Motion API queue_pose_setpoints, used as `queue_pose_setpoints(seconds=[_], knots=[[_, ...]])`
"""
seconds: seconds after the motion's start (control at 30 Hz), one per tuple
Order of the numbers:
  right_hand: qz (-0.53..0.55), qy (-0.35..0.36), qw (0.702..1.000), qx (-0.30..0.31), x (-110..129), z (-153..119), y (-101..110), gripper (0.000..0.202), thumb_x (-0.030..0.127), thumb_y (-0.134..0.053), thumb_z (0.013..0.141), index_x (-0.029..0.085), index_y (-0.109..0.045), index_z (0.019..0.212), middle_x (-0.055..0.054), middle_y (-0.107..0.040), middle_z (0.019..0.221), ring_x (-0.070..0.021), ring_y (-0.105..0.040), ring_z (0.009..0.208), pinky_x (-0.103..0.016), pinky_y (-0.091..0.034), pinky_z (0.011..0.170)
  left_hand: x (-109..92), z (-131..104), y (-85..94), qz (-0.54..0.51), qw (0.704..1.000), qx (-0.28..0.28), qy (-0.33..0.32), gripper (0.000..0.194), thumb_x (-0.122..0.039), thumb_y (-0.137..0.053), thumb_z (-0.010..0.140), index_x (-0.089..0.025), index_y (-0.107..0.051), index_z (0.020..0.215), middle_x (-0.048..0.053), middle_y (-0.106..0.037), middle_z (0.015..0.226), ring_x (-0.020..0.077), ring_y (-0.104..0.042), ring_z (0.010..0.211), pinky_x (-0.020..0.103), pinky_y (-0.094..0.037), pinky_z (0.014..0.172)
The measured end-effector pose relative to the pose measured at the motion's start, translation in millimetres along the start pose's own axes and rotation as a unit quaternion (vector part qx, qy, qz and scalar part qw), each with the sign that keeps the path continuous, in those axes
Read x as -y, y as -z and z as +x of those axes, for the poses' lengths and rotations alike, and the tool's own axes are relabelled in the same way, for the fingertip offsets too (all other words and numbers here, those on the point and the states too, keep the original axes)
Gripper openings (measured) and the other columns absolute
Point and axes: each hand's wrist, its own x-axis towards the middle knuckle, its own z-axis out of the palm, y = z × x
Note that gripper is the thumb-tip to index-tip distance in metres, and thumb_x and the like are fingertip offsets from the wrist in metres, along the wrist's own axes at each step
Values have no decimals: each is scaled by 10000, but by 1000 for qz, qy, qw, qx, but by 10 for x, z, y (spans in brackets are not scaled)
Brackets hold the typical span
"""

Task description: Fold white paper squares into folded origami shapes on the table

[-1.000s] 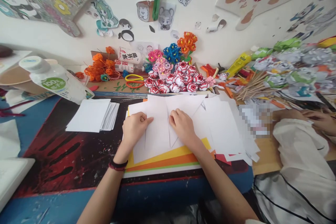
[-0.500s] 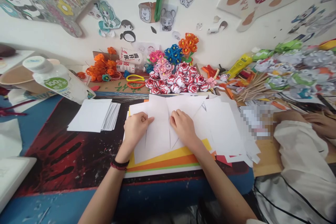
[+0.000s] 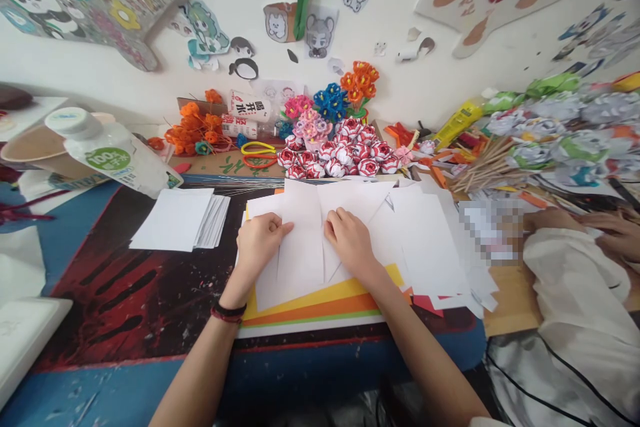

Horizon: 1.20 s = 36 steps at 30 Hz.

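Resting on white paper (image 3: pixel 303 243) set back from the surface's (image 3: pixel 310 360) front edge, our left hand (image 3: pixel 257 240) and right hand (image 3: pixel 349 241) curl their fingers; whether pinching, we cannot tell. Stacked squares (image 3: pixel 173 220) toward the left look done, this paper unfinished.

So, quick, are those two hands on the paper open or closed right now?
Left hand: curled on the paper; grip can't be told.
Right hand: also curled there; grip can't be told.

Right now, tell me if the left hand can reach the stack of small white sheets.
Probably yes: only a strip of dark mat lies between the left hand and the stack, though that hand touches white paper.
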Motion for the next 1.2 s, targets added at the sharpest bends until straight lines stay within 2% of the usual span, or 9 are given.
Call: queue_pose_setpoints(seconds=[0.23, 0.5, 0.7, 0.77, 0.83, 0.93, 1.03, 1.13, 1.2], knots=[[-7, 0, 1000, -3, 1, -7, -8, 130, 215, -453, 915, 202, -511, 798, -29, -571, 798, -170, -512, 722, -297, -302, 641, 18, 14, -12, -3, 1000, 0, -10, 298, -504, -597, 756, -226, -582, 651, -21, -583, 574, 166, -525, 602, 245, -270, 566], [0, -3, 1000, -3, 5, 0, 4, 124, 196, -460, 900, 202, -508, 786, -26, -574, 787, -170, -518, 721, -296, -307, 645, 105, 41, 13, 15, 999, -29, -17, 306, -488, -558, 780, -215, -541, 643, -18, -552, 549, 164, -524, 582, 244, -286, 581], [63, -15, 998, -6, -15, -13, 26, 139, 188, -456, 901, 204, -512, 775, -16, -566, 774, -162, -525, 727, -277, -338, 656, 130, 13, 27, -23, 998, -35, -42, 293, -475, -561, 799, -213, -534, 670, -36, -547, 531, 142, -524, 545, 244, -335, 601], [101, -25, 995, -8, -30, -15, 31, 147, 183, -458, 900, 206, -518, 767, -5, -560, 763, -151, -529, 723, -267, -350, 653, 139, -14, 50, -3, 998, -60, -32, 262, -462, -553, 817, -216, -555, 724, -28, -578, 560, 160, -565, 583, 251, -350, 612], [133, -37, 990, -11, -45, -18, 39, 160, 188, -458, 900, 208, -526, 756, 3, -553, 749, -144, -530, 717, -261, -358, 651, 130, -53, 78, 37, 995, -90, -10, 222, -435, -548, 833, -219, -581, 865, -11, -625, 623, 195, -610, 648, 265, -350, 603], [177, -50, 983, -9, -50, -37, 76, 129, 243, -510, 883, 213, -543, 762, 6, -556, 755, -148, -535, 734, -261, -378, 666, 73, -127, 111, 94, 987, -132, -2, 388, -394, -540, 853, -200, -496, 1185, 35, -690, 826, 238, -644, 729, 279, -334, 566], [198, -44, 979, -10, -30, -86, 148, 109, 304, -627, 808, 219, -587, 864, -17, -590, 862, -187, -542, 844, -296, -410, 765, -1, -195, 117, 131, 975, -179, -35, 456, -348, -506, 888, -194, -408, 1306, 75, -673, 1026, 234, -645, 772, 278, -319, 543], [185, -47, 981, -22, 8, -161, 223, 337, 320, -698, 738, 222, -600, 1045, -67, -589, 1057, -248, -520, 995, -371, -406, 880, -42, -236, 96, 130, 968, -199, -86, 316, -298, -460, 926, -216, -495, 1228, 43, -666, 1014, 194, -634, 762, 270, -316, 540], [184, -56, 981, -23, 37, -215, 256, 426, 310, -701, 737, 222, -579, 1135, -86, -568, 1147, -266, -505, 1061, -397, -403, 916, -49, -250, 68, 123, 967, -188, -121, 254, -287, -433, 947, -229, -552, 1163, 25, -669, 978, 169, -625, 738, 265, -320, 548]])
